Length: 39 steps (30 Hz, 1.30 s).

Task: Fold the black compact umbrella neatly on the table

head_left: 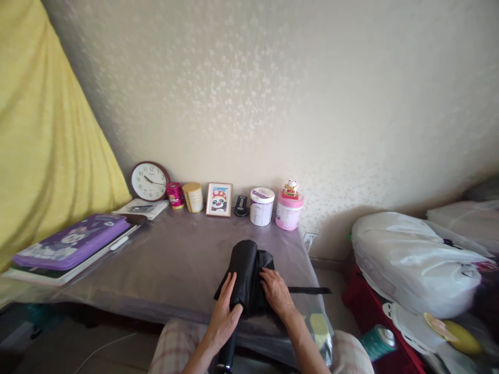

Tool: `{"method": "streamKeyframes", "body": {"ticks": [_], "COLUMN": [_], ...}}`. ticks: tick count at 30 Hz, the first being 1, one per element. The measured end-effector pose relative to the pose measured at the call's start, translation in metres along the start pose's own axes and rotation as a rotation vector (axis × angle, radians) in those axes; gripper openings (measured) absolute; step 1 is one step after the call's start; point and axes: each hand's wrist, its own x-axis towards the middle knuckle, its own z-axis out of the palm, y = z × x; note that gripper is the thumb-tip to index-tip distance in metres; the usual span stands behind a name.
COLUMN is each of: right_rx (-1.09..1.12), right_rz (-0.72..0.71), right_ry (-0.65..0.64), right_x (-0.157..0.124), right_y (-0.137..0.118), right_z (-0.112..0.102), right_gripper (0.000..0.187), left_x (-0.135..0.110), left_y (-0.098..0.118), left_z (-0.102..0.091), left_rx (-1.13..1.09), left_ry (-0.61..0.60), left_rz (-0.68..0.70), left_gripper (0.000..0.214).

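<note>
Two-handed on black umbrella (244,275), lower centre!
Grasped by left hand (225,314), can't tell about right hand (276,291); could unroll if slackened.

Soft, rather muted daylight-like light fills the room; its source lies out of view. The wall (249,78) shows a pale sheen across its patterned middle and greys toward the upper left, while the yellow curtain (50,104) looks bright. A soft shadow darkens the wall beside the white bag (409,259). The plastic-covered surface (175,249) has a dull gloss, and the floor (58,358) below it is dim. Folds in the black bundle (244,270) lose detail. Wide-angle stretching distorts the outer edges, which look soft; small print on the white tub (261,210) blurs.
</note>
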Motion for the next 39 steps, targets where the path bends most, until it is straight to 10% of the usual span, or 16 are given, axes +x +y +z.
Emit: {"method": "streamKeyframes", "body": {"ticks": [13, 20, 30, 39], "right_rx": [0.133, -0.021, -0.19, -0.15], "right_rz": [-0.2, 0.056, 0.15, 0.062], "right_ry": [-0.286, -0.075, -0.089, -0.163], "right_x": [-0.03, 0.009, 0.045, 0.006], "right_y": [-0.044, -0.018, 0.003, -0.02], "right_z": [-0.026, -0.014, 0.013, 0.001], "right_gripper": [0.015, 0.027, 0.043, 0.038], "left_x": [-0.004, -0.004, -0.003, -0.005], "left_y": [0.008, 0.006, 0.004, 0.002], "left_z": [0.002, 0.004, 0.008, 0.009], "left_rx": [0.045, 0.117, 0.219, 0.239], "left_ry": [0.003, -0.006, -0.016, -0.009], "left_rz": [0.014, 0.027, 0.073, 0.105], "left_gripper": [0.074, 0.077, 0.079, 0.079]}}
